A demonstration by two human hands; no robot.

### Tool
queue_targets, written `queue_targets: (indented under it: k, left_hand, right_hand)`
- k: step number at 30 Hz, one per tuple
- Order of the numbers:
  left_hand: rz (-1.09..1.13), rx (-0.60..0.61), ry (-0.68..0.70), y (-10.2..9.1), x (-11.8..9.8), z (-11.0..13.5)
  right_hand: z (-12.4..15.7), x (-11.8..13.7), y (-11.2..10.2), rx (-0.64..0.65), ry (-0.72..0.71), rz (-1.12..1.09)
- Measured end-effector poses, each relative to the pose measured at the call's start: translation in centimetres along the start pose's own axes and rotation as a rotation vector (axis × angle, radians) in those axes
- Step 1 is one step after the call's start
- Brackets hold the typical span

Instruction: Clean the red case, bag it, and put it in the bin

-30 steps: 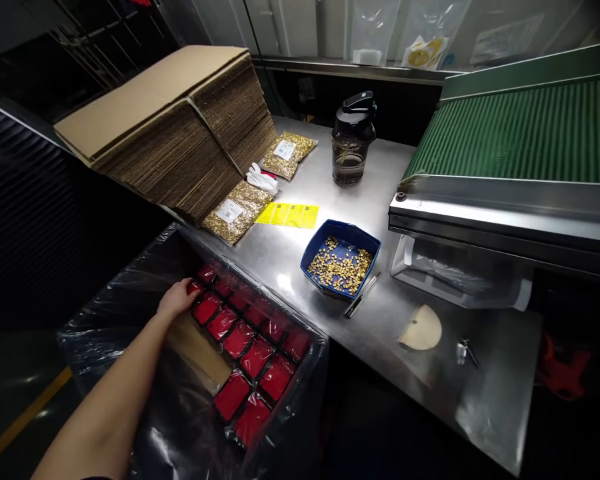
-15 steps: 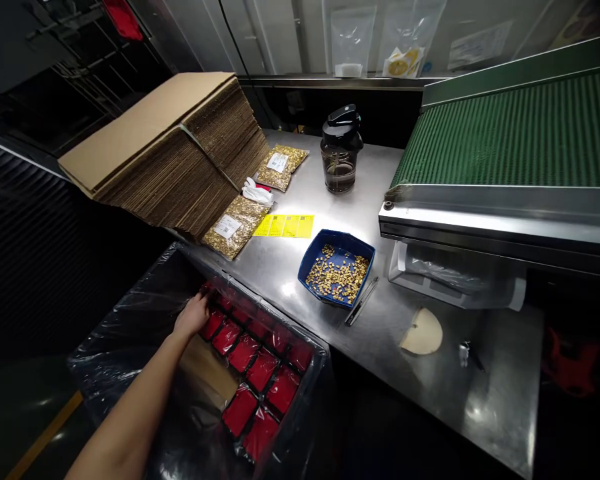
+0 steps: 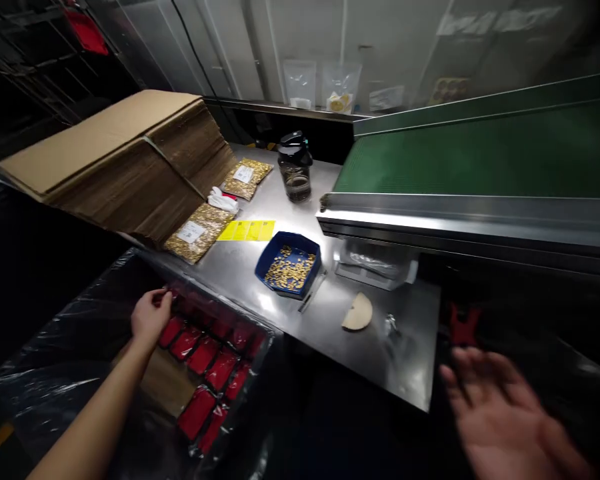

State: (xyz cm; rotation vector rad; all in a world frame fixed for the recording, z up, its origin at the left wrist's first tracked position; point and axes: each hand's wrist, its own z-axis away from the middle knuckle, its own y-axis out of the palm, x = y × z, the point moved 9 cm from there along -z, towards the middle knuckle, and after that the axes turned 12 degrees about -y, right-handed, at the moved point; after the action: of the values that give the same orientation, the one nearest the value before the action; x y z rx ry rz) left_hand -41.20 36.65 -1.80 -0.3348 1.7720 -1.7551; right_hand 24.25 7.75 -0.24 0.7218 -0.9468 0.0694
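My left hand (image 3: 150, 317) reaches into a plastic-lined box (image 3: 70, 333) and rests on the far corner of rows of red packets (image 3: 200, 357), fingers curled over one packet. My right hand (image 3: 500, 413) hangs in the air at the lower right, blurred, palm up with fingers spread and nothing in it. A blue tray (image 3: 289, 270) of small gold pieces sits on the steel table (image 3: 380, 360) between the two hands.
A stack of flat cardboard (image 3: 115, 167) lies at the left. Two bags of gold pieces (image 3: 195, 233), yellow labels (image 3: 247, 231), a dark bottle (image 3: 295, 167) and a pen (image 3: 313, 300) are on the table. A green conveyor (image 3: 480, 160) overhangs the right side.
The view has swung to the right and pulled back. My right hand has come into view at the lower right. My left hand stays at the far corner of the red packets.
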Motion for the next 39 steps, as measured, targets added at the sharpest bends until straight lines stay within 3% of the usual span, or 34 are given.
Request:
queue_targets:
  k: [3, 6, 8, 11, 13, 15, 19, 25, 30, 34, 37, 39]
  left_hand:
    - [0.191, -0.011, 0.089, -1.0, -5.3, 8.7]
    - [0.401, 0.131, 0.245, -0.3, -11.9, 20.9]
    - [0.578, 0.419, 0.366, 1.4, -16.9, 29.9]
    - [0.670, 0.895, 0.495, 4.1, -23.5, 42.4]
    - [0.707, 1.119, 0.527, 4.8, -26.7, 48.4]
    - [0.719, 1.243, 0.548, 4.9, -29.0, 52.0]
    - [0.684, 1.331, 0.596, 4.4, -31.8, 55.2]
    - [0.641, 1.373, 0.669, 4.5, -33.6, 58.0]
    - [0.583, 1.388, 0.735, 5.1, -34.6, 59.6]
    - [0.507, 1.270, 0.894, 4.8, -35.8, 59.1]
    - [0.346, 1.227, 1.115, 6.0, -36.3, 59.3]
    - [0.235, 1.235, 1.172, 8.2, -36.4, 59.3]
  right_hand:
    - [2.3, -0.2, 1.4, 0.085, 0.077, -0.060]
    - [3.9, 1.2, 2.5, 0.226, 0.050, -0.156]
    - [4.4, 2.4, 2.3, 0.304, 0.019, -0.206]
    - [5.0, 4.2, 1.3, 0.379, -0.023, -0.262]
    - [5.3, 5.4, 0.4, 0.407, -0.055, -0.296]
    - [5.5, 6.7, -0.5, 0.403, -0.095, -0.333]
    - [5.5, 9.2, -2.4, 0.331, -0.134, -0.377]
    - [5.1, 11.5, -5.2, 0.251, -0.174, -0.363]
    - [4.8, 11.6, -6.5, 0.227, -0.224, -0.350]
    - [4.2, 10.7, -7.5, 0.199, -0.217, -0.256]
    - [3.3, 9.8, -8.1, 0.254, -0.172, -0.102]
    - [2.7, 10.2, -7.7, 0.398, -0.227, 0.090]
